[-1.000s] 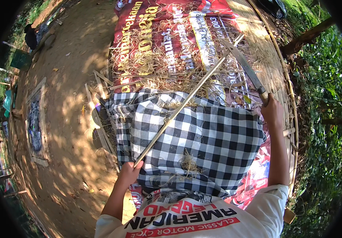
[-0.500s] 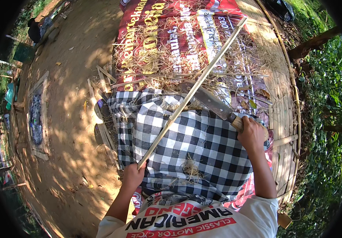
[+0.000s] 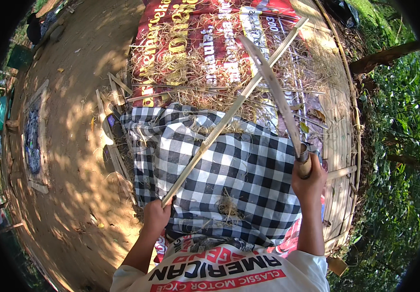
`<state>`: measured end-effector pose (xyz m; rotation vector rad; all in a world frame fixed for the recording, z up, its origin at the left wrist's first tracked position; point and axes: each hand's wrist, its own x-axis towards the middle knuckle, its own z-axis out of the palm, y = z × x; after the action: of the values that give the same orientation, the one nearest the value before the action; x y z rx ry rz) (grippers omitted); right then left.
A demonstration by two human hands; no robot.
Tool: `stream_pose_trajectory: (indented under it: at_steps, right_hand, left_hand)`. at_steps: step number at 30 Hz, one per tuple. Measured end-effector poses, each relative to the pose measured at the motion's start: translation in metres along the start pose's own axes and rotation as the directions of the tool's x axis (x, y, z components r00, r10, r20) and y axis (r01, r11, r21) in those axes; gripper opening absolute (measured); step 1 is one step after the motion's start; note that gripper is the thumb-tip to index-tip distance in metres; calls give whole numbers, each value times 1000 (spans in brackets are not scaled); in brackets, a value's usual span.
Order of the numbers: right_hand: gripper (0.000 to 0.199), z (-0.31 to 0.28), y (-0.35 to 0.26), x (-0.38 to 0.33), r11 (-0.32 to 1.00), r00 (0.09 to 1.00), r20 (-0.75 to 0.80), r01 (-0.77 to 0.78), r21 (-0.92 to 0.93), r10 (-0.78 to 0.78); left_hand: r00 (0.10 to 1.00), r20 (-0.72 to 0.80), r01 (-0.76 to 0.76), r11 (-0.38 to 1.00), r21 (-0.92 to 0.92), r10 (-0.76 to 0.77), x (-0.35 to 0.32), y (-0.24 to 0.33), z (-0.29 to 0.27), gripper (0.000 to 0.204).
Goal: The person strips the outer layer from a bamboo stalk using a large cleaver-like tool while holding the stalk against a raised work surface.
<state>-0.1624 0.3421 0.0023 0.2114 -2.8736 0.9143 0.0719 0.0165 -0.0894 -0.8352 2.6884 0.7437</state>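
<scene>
- Your left hand (image 3: 156, 215) is closed around the near end of a long, pale, narrow bamboo strip (image 3: 236, 104), which keeps nearly the same slant as half a second ago.
- Your right hand (image 3: 310, 177) is wrapped around the wooden handle of a long, grey, metal-bladed knife (image 3: 283, 104); its blade, then low and slanting left, now points up and away, crossing in front of the strip; contact is unclear.
- The strip still runs over the black-and-white checked cloth (image 3: 229, 165) toward the red printed banner (image 3: 144, 58) strewn with curly, straw-coloured shavings (image 3: 171, 68).
</scene>
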Motion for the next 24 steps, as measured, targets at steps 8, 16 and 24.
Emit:
stream_pose_trajectory:
  at_steps: [8, 16, 24]
  right_hand:
    - [28, 80, -23, 28, 825, 808, 450, 516, -230, -380]
    - [32, 76, 3, 55, 709, 723, 377, 674, -206, -578]
    - [17, 20, 70, 113, 795, 936, 217, 351, -495, -278]
  left_hand:
    - [999, -25, 20, 1000, -20, -20, -6, 1, 1, 38]
    - [1000, 6, 26, 997, -67, -25, -2, 0, -1, 37]
    - [997, -42, -69, 998, -8, 69, 5, -6, 1, 41]
